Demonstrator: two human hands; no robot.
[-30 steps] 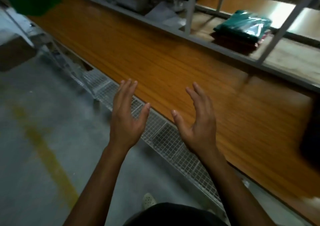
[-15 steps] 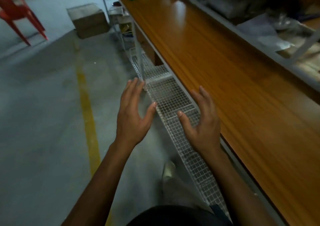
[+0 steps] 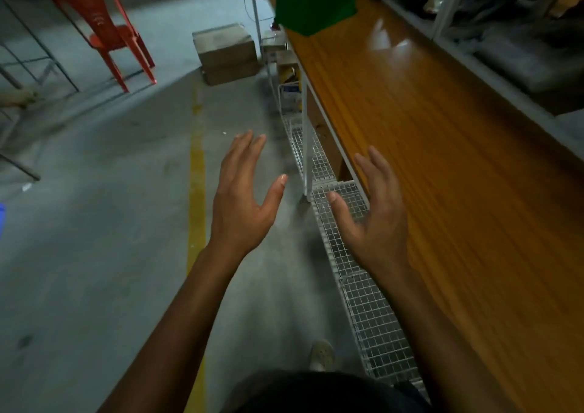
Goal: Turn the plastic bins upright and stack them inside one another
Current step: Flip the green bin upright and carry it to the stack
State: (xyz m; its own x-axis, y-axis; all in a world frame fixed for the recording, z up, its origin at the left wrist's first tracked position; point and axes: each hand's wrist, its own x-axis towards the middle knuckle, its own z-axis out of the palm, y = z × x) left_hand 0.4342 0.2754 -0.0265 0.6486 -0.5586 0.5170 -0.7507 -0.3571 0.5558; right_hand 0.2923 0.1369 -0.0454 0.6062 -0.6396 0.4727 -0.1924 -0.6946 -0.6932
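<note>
A green plastic bin (image 3: 314,1) sits on the far end of the long wooden table (image 3: 442,147), its flat closed face up, so it looks upside down. My left hand (image 3: 243,201) is held out over the concrete floor, fingers spread, holding nothing. My right hand (image 3: 373,213) hovers over the table's near edge and the wire mesh shelf (image 3: 363,280) below it, also spread and empty. Both hands are far short of the bin.
A red plastic chair (image 3: 104,30) stands at the far left and a cardboard box (image 3: 226,52) rests on the floor near the table's end. A yellow line (image 3: 197,172) runs along the floor. White shelving uprights (image 3: 445,5) line the table's far side. My shoe (image 3: 320,354) shows below.
The view has swung left along the table, bringing the green bin, chair and box into sight. Both hands stay spread and empty in front of me.
</note>
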